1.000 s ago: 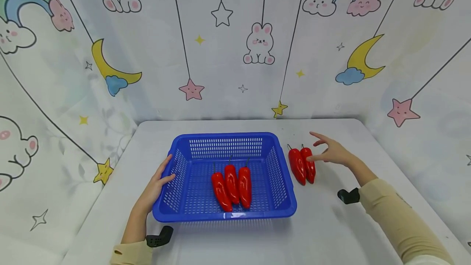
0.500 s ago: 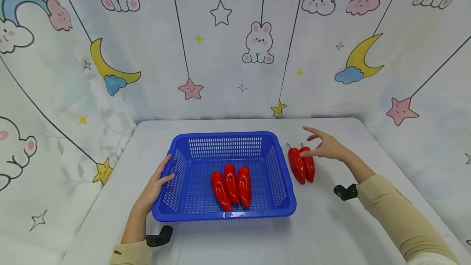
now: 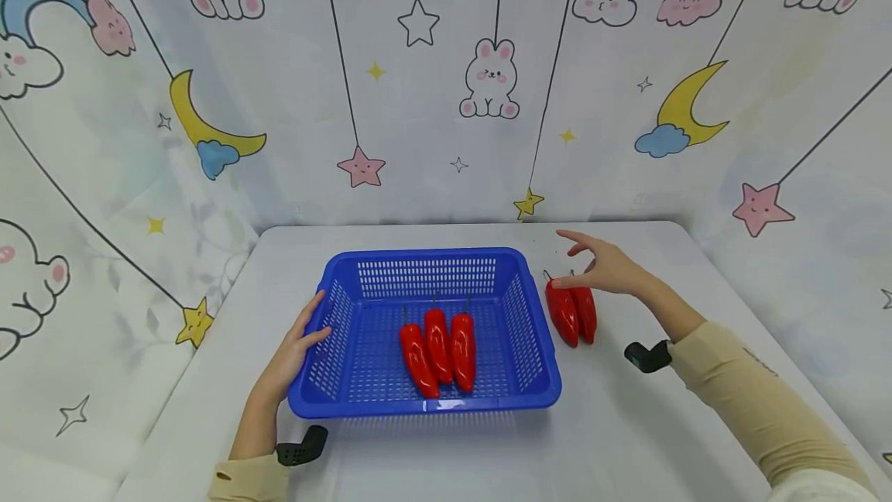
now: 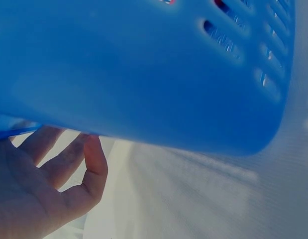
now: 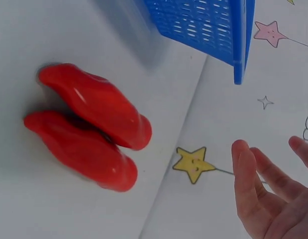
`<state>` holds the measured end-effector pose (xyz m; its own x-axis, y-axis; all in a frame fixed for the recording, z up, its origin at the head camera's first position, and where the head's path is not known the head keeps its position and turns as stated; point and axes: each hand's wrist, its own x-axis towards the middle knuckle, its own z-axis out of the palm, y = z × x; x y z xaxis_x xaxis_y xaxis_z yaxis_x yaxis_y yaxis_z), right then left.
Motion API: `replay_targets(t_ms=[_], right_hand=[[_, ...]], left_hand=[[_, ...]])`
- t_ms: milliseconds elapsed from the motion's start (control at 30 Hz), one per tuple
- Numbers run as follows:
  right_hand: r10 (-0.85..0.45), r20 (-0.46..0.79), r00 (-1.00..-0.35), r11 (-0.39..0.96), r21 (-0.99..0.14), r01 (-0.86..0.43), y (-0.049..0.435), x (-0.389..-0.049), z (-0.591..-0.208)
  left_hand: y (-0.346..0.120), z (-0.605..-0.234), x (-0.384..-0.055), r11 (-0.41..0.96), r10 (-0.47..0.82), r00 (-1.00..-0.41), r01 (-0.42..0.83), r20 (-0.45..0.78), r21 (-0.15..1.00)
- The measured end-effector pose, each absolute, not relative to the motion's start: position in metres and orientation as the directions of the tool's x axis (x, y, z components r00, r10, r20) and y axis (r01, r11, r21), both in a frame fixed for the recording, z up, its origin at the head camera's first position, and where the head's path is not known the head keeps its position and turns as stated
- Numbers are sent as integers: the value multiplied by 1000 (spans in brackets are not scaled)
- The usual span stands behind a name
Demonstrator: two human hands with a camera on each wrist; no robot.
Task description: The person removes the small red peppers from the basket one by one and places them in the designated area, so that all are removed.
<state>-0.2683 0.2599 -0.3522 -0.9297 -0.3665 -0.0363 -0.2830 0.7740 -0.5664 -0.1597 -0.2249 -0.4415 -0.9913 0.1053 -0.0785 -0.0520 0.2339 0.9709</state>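
Note:
In the head view, a blue plastic basket (image 3: 362, 410) with slotted walls stands on the white table. My left hand (image 3: 287, 361) holds its left rim, with two fingertips showing over the edge. Inside the basket lie a left red chili pepper (image 3: 420, 362), a middle one (image 3: 437, 343) and a right one (image 3: 463, 355). Two more red peppers rest side by side to the right of the basket: a near-basket pepper (image 3: 563, 316) and an outer pepper (image 3: 585, 316). Over their stem ends hovers my right hand (image 3: 608, 266), fingers spread and holding nothing, partly hiding the outer pepper's top.
The white table (image 3: 627, 424) reaches back to a cloth backdrop (image 3: 432, 115) printed with stars, moons and rabbits. Black wrist devices sit at the left cuff (image 3: 303, 446) and the right cuff (image 3: 648, 356).
My right hand has moved left and slightly away from me, from beside the outer pepper to above the pepper closer to the basket. My left hand, the basket and the peppers stay put.

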Motion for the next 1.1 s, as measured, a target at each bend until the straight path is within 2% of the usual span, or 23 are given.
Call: replay_targets(t_ms=[867, 1100], right_hand=[[-460, -1, -888, 730, -570, -377, 199, -253, -330], [-515, -1, -857, 687, -599, -412, 183, -250, -324]], left_hand=[[-225, -443, -160, 236, 97, -992, -62, -86, 970], [-225, -443, -161, 236, 100, -991, -65, -91, 970]])
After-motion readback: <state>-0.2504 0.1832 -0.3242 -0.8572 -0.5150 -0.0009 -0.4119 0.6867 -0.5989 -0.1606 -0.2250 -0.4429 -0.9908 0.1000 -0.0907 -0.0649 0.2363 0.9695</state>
